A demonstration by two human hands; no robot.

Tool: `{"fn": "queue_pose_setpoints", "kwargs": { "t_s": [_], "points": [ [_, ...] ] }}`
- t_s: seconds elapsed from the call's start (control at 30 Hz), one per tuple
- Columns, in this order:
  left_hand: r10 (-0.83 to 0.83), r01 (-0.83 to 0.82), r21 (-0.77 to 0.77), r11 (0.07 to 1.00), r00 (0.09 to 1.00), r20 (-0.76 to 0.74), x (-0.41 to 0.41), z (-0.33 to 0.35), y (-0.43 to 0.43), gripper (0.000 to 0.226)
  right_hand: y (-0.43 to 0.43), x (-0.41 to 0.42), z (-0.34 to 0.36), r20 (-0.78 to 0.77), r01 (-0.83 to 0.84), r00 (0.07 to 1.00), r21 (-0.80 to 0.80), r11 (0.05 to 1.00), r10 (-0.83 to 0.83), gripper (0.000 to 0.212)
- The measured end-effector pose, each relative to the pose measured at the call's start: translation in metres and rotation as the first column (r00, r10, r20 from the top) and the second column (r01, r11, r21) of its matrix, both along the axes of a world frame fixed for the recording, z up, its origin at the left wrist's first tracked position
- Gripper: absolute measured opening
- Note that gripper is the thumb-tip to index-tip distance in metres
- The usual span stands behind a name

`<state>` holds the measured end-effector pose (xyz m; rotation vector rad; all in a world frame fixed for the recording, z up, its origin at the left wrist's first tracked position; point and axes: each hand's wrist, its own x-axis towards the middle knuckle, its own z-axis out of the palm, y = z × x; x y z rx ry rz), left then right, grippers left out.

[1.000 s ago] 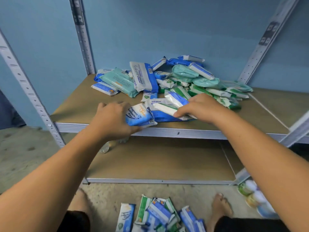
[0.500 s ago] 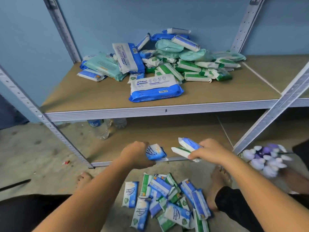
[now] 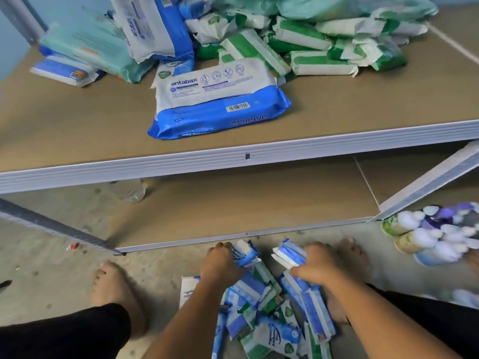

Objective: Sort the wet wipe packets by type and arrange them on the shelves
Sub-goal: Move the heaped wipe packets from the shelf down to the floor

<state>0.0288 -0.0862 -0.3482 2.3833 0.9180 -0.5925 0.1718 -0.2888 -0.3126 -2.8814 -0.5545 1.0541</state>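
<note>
- The left hand (image 3: 220, 265) curls round a small blue-and-white plastic wipe packet (image 3: 245, 252), whose free end sticks out toward the right.
- The right hand (image 3: 318, 265) grips a thin stack of blue-and-white packets (image 3: 289, 251), their ends pointing left.
- Both hands hover over the floor pile of small blue, white and green packets (image 3: 272, 320).
- A large blue-and-white "antabax" pack (image 3: 217, 99) lies flat on the brown upper shelf board (image 3: 77, 130), its long axis left to right.
</note>
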Motion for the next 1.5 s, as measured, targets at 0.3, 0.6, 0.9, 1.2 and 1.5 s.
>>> {"fn": "queue_pose_setpoints", "kwargs": {
  "t_s": [0.3, 0.6, 0.9, 1.2, 1.5],
  "points": [
    [0.136, -0.136, -0.012, 0.991, 0.978, 0.157, 0.024, -0.05, -0.003, 0.069, 0.015, 0.01, -0.063, 0.059, 0.044, 0.997, 0.012, 0.999, -0.044, 0.063],
    [0.212, -0.221, 0.167, 0.961, 0.975, 0.068, -0.022, -0.067, -0.008, 0.08, -0.016, -0.011, -0.077, -0.015, 0.051, 0.999, -0.013, 0.999, -0.051, 0.085],
    [0.118, -0.119, -0.036, 0.992, 0.993, -0.031, -0.02, -0.041, -0.001, 0.059, -0.013, -0.019, -0.045, -0.065, -0.063, 0.996, -0.013, 0.998, 0.062, 0.073],
    [0.044, -0.044, -0.004, 0.999, 0.972, 0.232, -0.011, 0.05, -0.014, 0.053, 0.009, -0.03, 0.044, 0.088, -0.095, 0.993, 0.204, 0.974, 0.078, 0.062],
    [-0.21, 0.036, 0.304, 0.952, 0.799, 0.564, -0.007, 0.215, -0.002, 0.043, 0.027, -0.017, 0.193, 0.354, -0.208, 0.935, 0.569, 0.796, -0.008, 0.04]
  ]
}}
